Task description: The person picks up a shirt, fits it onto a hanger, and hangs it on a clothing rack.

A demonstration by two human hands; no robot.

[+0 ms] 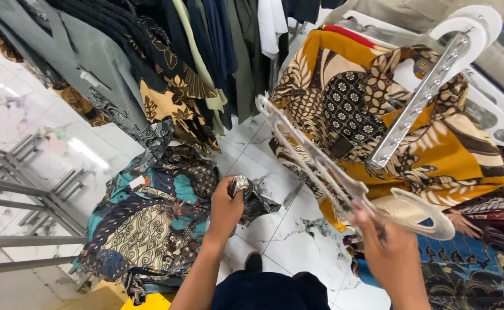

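A: Where is room left for a hand?

B: Bare white floor (275, 229) is seen in the middle, between the two cloth piles.

A: What is in the way?

B: The top is blocked by hanging clothes (166, 63). The left is shut off by a metal rack (28, 201). The right is filled by white hangers (332, 166) and yellow cloth (441, 155).

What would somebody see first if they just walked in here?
Probably the bright yellow batik cloth at upper right, hanging from white hangers that the right hand holds. Next, the left hand in the middle gripping a dark cloth, with a teal batik pile on the white floor.
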